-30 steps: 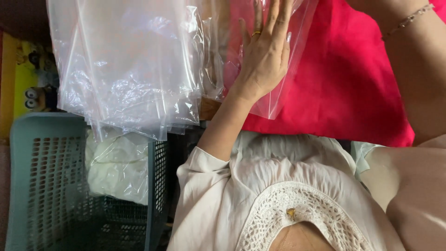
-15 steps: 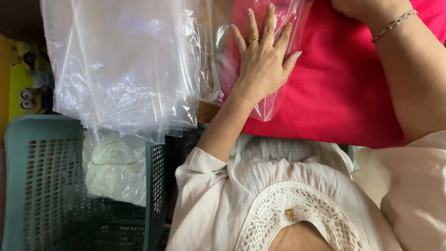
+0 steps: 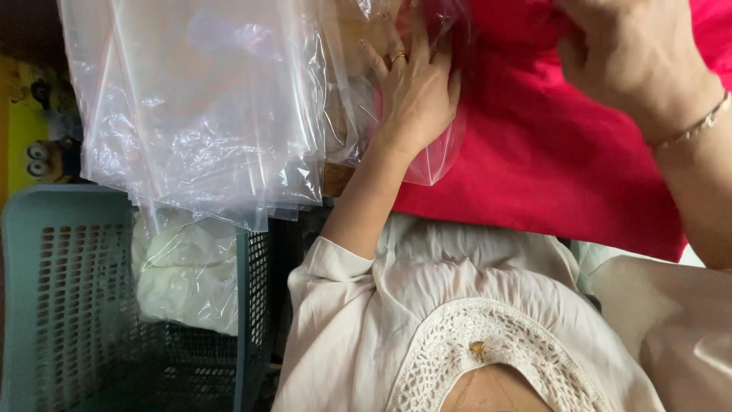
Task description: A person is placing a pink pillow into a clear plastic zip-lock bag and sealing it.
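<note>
My left hand (image 3: 413, 91), with a gold ring, presses flat on a clear plastic bag (image 3: 436, 156) that lies over the edge of a folded red cloth (image 3: 549, 168). My right hand (image 3: 633, 57), a thin bracelet at its wrist, grips the red cloth near the top of the view, fingers curled into the fabric. A thick stack of clear plastic bags (image 3: 198, 114) lies to the left of my left hand and hangs over the table's edge.
A grey-green perforated plastic basket (image 3: 61, 297) stands lower left, holding a cream-coloured item wrapped in plastic (image 3: 187, 275). A yellow cartoon-printed object (image 3: 34, 152) sits at the far left. My pale blouse fills the bottom centre.
My right hand came down from the top right corner and took hold of the red cloth. My left hand slid a little left and its fingers drew together on the bag.
</note>
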